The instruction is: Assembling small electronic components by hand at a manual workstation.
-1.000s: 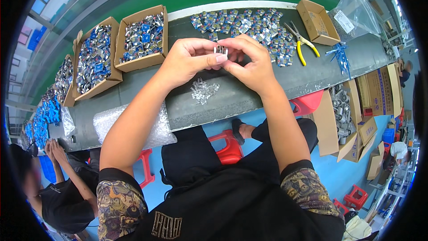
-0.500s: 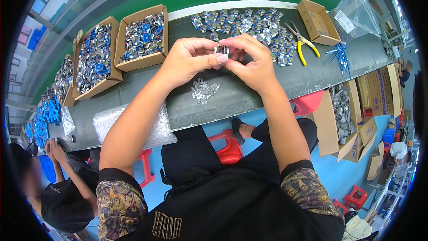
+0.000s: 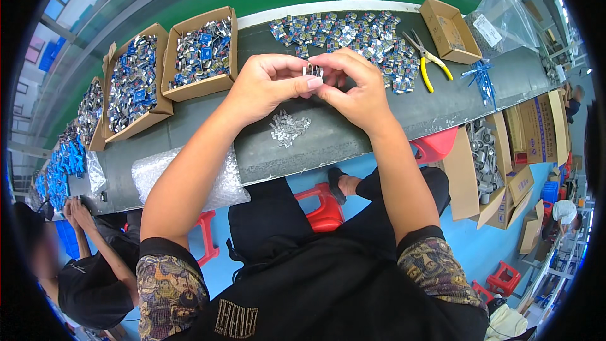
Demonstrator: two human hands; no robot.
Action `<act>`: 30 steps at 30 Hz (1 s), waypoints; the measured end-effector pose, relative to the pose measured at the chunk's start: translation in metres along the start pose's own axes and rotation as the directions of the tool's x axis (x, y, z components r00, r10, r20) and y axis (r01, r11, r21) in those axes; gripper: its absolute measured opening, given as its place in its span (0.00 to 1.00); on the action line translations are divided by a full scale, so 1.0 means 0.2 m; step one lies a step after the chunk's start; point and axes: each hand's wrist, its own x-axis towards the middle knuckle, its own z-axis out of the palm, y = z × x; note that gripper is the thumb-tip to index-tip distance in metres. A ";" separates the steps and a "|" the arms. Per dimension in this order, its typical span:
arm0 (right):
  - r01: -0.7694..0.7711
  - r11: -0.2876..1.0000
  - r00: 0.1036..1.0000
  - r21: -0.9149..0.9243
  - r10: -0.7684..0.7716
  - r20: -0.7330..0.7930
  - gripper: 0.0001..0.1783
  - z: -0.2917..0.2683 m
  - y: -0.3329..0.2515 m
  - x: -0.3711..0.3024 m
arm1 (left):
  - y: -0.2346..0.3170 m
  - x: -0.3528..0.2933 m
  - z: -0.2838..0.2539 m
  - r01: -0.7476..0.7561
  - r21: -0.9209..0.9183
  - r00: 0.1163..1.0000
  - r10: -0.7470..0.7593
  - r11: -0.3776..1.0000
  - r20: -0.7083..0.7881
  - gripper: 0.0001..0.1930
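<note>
Left hand (image 3: 268,85) and right hand (image 3: 358,87) fingers still pinch a small silver metallic part (image 3: 313,72). Bare dark-grey tabletop (image 3: 331,134) adjoins the near edge.

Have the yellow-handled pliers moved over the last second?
No: the yellow-handled pliers keep the same place and angle relative to the white strip along the workbench's far edge.

Shirt front (image 3: 341,290): gold lettering (image 3: 237,319) between 6 and 7 o'clock, too stylised for me
Clear bag (image 3: 508,9): white label (image 3: 487,30) at 2, lines too small for me
Brown carton (image 3: 536,129): dark printing at 3, I can't resolve it
Co-worker's shirt (image 3: 95,293): tiny pale print at 8
</note>
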 end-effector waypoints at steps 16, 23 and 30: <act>-0.051 0.998 0.999 0.024 0.050 0.018 0.24 0.00 -0.02 0.00 | 0.00 0.00 0.00 -0.020 -0.020 1.000 0.020 1.000 -0.002 0.10; -0.011 1.000 1.000 0.019 0.011 0.003 0.24 0.00 0.00 0.00 | 0.00 0.00 -0.01 -0.006 -0.003 1.000 0.006 1.000 -0.029 0.10; 0.019 1.000 1.000 0.010 -0.019 -0.015 0.21 -0.01 0.01 0.00 | 0.00 0.00 -0.01 0.007 0.011 0.999 -0.007 1.000 -0.036 0.09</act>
